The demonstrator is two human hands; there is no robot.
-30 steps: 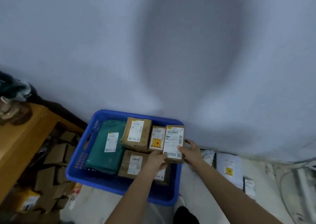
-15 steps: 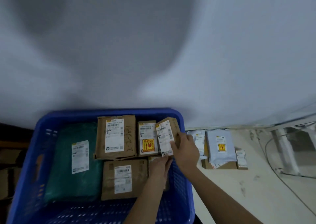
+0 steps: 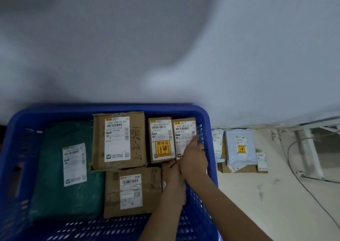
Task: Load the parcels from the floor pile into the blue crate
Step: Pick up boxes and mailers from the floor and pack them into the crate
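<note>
Down in the blue crate [image 3: 206, 115], both hands work at the far right corner. The right hand [image 3: 193, 159] lies over the small brown parcel [image 3: 184, 130], its fingers [image 3: 195, 139] spread flat on the white label, pressing rather than gripping. That parcel lies flat against the crate's right wall, just beside another small box with a yellow sticker [image 3: 161, 139]. The left hand [image 3: 172, 172] sits just below, tucked under the right; I cannot tell how its fingers are set. A larger carton [image 3: 117, 141], a second carton [image 3: 132, 193] in front of it and a green mailer [image 3: 68, 167] fill the left of the crate. On the floor [image 3: 276, 194] to the right, against the wall, the remaining pile [image 3: 239, 148] of grey bags and small boxes waits.
</note>
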